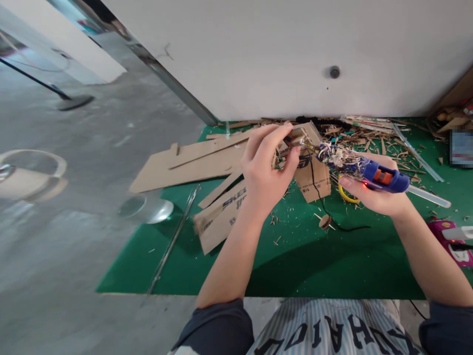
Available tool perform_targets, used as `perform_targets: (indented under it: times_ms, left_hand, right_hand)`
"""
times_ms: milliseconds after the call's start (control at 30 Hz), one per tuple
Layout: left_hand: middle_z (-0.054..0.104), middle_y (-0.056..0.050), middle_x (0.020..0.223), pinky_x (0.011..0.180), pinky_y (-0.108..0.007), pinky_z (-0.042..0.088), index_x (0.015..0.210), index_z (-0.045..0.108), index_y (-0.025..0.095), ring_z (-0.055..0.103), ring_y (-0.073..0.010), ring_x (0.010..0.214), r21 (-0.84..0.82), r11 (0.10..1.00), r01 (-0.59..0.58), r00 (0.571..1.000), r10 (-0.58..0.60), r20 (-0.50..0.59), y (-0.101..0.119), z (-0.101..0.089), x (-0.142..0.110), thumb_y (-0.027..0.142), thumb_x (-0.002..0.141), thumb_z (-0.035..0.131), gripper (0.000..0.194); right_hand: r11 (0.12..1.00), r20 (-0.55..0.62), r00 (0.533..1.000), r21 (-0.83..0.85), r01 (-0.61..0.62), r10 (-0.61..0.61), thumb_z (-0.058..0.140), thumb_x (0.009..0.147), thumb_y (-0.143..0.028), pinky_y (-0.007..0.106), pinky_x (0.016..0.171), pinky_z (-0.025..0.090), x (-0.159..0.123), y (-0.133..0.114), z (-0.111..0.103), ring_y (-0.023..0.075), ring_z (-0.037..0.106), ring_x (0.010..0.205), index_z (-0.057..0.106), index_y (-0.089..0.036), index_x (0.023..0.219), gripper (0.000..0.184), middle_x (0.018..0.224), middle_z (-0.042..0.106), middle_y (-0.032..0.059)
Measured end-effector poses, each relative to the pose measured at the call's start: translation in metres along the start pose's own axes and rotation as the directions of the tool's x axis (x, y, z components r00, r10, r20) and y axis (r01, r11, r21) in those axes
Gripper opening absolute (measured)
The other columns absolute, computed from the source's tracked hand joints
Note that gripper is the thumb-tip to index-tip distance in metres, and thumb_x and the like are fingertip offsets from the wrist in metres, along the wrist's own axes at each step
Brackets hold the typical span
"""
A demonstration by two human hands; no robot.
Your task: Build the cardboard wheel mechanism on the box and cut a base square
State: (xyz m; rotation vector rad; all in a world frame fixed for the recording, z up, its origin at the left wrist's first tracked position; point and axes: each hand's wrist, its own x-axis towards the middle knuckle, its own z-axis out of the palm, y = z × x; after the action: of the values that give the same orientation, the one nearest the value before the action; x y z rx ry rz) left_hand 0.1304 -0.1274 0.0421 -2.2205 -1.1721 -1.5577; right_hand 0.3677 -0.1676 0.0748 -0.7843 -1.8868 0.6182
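My right hand (380,197) is wrapped round a blue glue gun (388,176), its red light lit and a clear glue stick (430,195) poking out of its back. Messy strands of dried glue and scraps cling to the front of the gun. The nozzle points left, at a small cardboard piece (308,133) pinched in my left hand (268,162). From this piece a black cord (317,185) hangs down past a printed cardboard flap (314,180). Below lies a small round cardboard spool (325,222) with a thin stick through it.
Cardboard sheets (195,160) and a clear plastic cup (148,209) lie on the left of the green table (295,276). Cardboard scraps (377,140) litter the back along the wall. A yellow ring (347,192) is partly behind my right hand. A magenta tool (445,236) sits at the right.
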Motion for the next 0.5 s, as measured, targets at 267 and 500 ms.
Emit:
perform_targets:
  times_ms: [267, 500]
  left_hand:
    - [0.069, -0.007, 0.126, 0.105, -0.044, 0.057, 0.135, 0.060, 0.033, 0.069, -0.0248, 0.115, -0.008, 1.000, -0.007, 1.000, 0.008, 0.006, 0.0003, -0.0009, 0.0006, 0.032, 0.099, 0.062, 0.035]
    - [0.070, -0.008, 0.125, 0.104, -0.044, 0.058, 0.134, 0.061, 0.032, 0.070, -0.0242, 0.114, 0.023, 1.000, -0.004, 1.000, 0.005, -0.003, 0.0005, 0.0002, 0.0006, 0.032, 0.100, 0.061, 0.034]
  right_hand:
    - [1.000, -0.006, 1.000, -0.005, 0.004, -0.004, 0.074, 0.089, -0.030, 0.028, 0.052, 0.034, 0.0000, -0.0002, 0.0004, 0.0091, 0.044, 0.053, 0.051, -0.021, 0.063, 0.036, 0.059, 0.049, -0.0042]
    - [0.998, -0.024, 0.998, -0.001, -0.060, 0.060, 0.076, 0.087, -0.035, 0.027, 0.049, 0.031, -0.0001, -0.0002, 0.0004, 0.0088, 0.039, 0.052, 0.043, -0.021, 0.061, 0.044, 0.057, 0.043, -0.0048]
